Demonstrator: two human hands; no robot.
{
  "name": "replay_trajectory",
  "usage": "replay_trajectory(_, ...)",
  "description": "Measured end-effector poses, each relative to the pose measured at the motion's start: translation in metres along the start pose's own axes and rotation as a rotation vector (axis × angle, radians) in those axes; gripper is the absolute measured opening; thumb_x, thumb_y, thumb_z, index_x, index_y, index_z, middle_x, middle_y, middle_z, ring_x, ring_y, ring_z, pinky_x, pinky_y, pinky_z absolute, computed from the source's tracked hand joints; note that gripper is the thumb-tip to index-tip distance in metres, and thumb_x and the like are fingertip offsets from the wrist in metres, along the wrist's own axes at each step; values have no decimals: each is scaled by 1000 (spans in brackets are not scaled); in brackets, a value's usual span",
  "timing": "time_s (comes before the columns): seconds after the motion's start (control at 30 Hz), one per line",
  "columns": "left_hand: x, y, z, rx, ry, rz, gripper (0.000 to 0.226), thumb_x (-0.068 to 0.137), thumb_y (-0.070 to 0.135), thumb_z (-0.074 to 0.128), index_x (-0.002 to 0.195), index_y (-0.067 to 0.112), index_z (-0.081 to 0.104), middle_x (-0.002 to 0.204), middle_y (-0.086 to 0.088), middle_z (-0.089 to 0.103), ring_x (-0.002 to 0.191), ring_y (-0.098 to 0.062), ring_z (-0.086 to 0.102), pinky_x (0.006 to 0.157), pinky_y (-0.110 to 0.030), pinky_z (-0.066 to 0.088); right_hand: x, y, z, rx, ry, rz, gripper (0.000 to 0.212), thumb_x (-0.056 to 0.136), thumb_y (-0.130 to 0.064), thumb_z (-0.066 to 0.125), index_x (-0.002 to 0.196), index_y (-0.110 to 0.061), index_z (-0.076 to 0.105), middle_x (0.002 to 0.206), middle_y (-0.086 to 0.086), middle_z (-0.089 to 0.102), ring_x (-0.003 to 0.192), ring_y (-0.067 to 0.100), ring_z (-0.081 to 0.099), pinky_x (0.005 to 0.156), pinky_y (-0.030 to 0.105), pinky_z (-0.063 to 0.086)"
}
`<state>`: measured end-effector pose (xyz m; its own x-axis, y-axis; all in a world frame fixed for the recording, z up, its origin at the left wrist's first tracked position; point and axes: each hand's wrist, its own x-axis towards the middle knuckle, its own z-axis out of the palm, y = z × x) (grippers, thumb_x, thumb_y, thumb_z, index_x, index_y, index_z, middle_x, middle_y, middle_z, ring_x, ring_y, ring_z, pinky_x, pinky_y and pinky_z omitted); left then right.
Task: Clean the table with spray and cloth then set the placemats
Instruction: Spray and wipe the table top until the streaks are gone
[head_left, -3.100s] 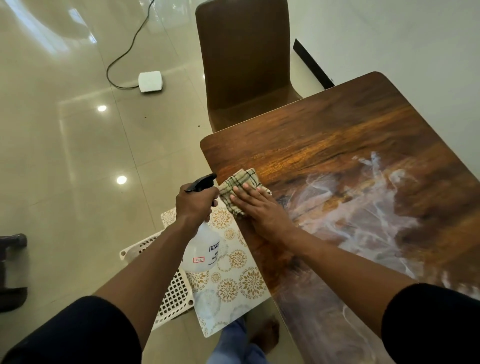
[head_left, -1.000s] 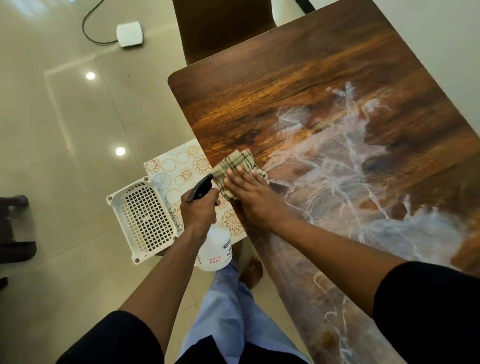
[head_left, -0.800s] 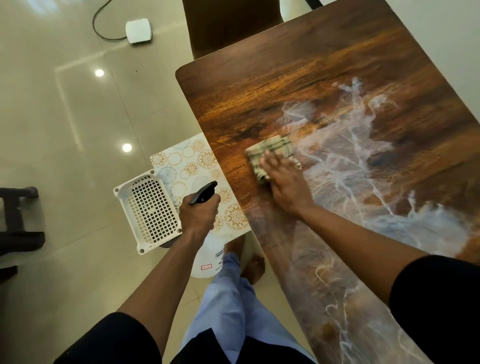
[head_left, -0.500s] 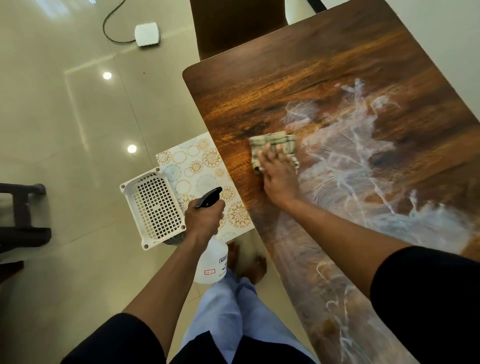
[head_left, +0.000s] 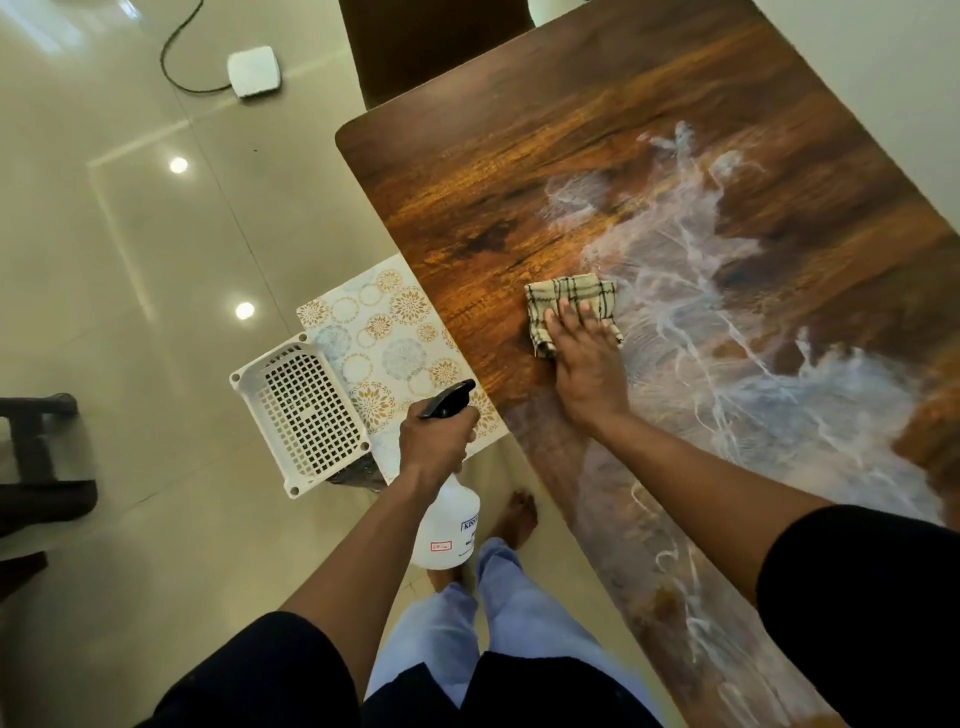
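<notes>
My right hand (head_left: 584, 358) lies flat on a folded checked cloth (head_left: 569, 299) and presses it onto the wooden table (head_left: 519, 171), at the left margin of the white streaks of spray. My left hand (head_left: 436, 447) grips the neck of a white spray bottle (head_left: 449, 527) with a black trigger, held off the table's left edge above the floor. A floral placemat (head_left: 387, 338) lies beside the table, lower than its top, partly under a white plastic basket (head_left: 298, 410).
A brown chair (head_left: 431, 47) stands at the table's far end. A white box with a black cable (head_left: 254, 70) lies on the tiled floor. Dark furniture (head_left: 36, 462) stands at the left edge. My bare feet and legs are below the table edge.
My right hand has slid the cloth from the table's left edge rightward into the sprayed streaks. My left hand has kept the bottle beside the table.
</notes>
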<state>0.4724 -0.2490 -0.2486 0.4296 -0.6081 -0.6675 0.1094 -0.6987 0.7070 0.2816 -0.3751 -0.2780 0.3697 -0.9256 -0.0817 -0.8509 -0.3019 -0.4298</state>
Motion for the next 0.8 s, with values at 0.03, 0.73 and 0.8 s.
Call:
replay_trajectory(0.03, -1, -2, 2, 1, -7, 0, 24, 96, 17, 74, 118, 26, 74, 74, -10, 69, 45, -13, 51, 52, -30, 44, -2, -7, 3, 1, 13, 31, 54, 107, -14, 42, 159, -22, 36, 169, 3, 27, 159, 31, 15, 127, 49, 16)
replay_trajectory(0.73, -40, -22, 6, 174, -161, 58, 20, 76, 29, 75, 93, 20, 77, 71, -11, 68, 45, -18, 50, 51, -29, 44, -112, 2, 26, 23, 157, 102, 66, 92, 7, 52, 152, -20, 50, 164, 6, 37, 154, 36, 26, 118, 55, 34)
replay_trajectory(0.8, -43, -28, 8, 187, -190, 75, 5, 85, 21, 77, 86, 25, 74, 69, -10, 66, 44, -18, 49, 49, -28, 43, -128, -16, 42, 25, 114, -76, 67, 90, 9, 59, 151, -20, 51, 162, 6, 40, 153, 34, 30, 118, 54, 33)
